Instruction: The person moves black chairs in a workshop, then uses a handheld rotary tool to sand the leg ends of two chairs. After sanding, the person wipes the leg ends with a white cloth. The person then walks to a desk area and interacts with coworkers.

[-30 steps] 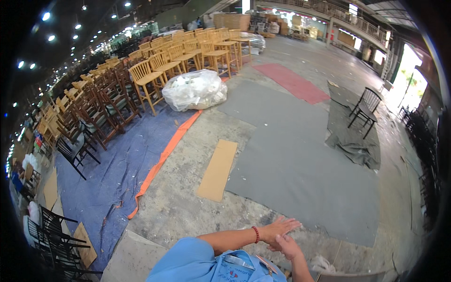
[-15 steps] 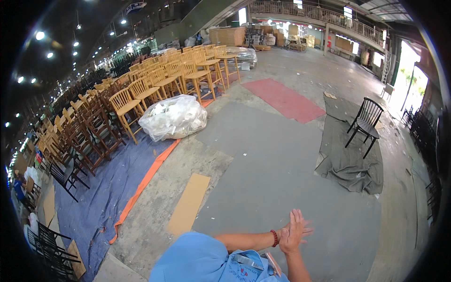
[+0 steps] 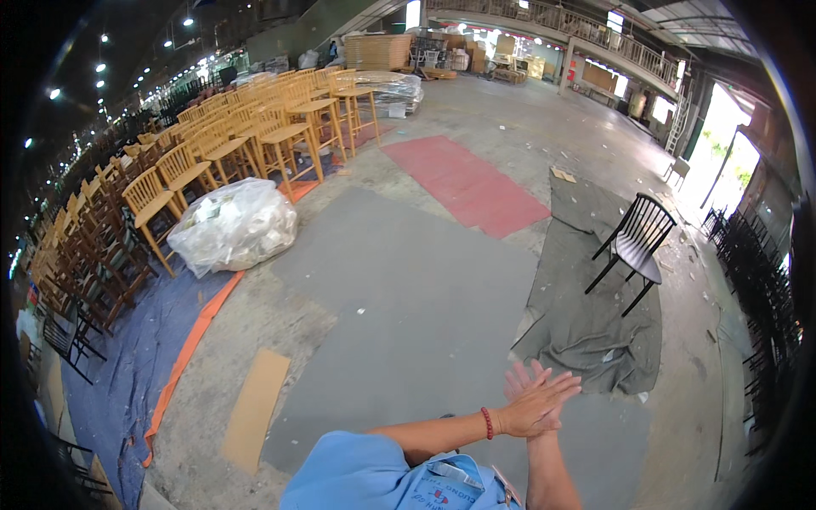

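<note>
Overlapping above the grey mat, by the near edge of the dark cloth: left hand laid across right hand, touching; fingers of both extended, released. Black chair on dark cloth, toward its right edge. Red mat beyond grey mat's far edge.

I record concrete floor bearing: grey sheet below my left hand; cardboard, then blue tarpaulin, leftward; red sheet farther ahead; dark cloth ahead and right.
</note>
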Demonstrator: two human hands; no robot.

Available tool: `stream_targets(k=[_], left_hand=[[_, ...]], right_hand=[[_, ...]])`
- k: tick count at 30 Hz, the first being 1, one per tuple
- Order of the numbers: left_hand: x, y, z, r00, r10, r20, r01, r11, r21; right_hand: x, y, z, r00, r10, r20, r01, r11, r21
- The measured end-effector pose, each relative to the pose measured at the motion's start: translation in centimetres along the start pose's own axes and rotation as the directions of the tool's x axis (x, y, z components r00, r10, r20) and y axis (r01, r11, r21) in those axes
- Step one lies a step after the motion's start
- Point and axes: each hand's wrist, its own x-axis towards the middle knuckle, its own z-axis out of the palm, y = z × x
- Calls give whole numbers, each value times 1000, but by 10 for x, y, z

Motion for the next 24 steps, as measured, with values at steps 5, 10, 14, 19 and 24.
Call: stream_targets(k=[5, 10, 14, 19, 24], left_hand=[[135, -139, 7, 984, -173, 45, 174, 985, -7], [256, -210, 79, 740, -628, 241, 496, 267, -826], [342, -241, 133, 719, -390, 575, 587, -101, -803], [491, -293, 175, 693, -397, 601, 624, -87, -777], [648, -398, 188, 704, -689, 173, 486, 289, -825]], right_hand=[[70, -99, 24, 942, -139, 305, 188, 972, -138], [180, -161, -1, 850, -526, -20, 378, 638, -671], [277, -275, -89, 710, -693, 126, 409, 260, -875], [386, -399, -175, 715, -682, 154, 515, 365, -776], [445, -454, -171, 773, -513, 373, 606, 422, -675]])
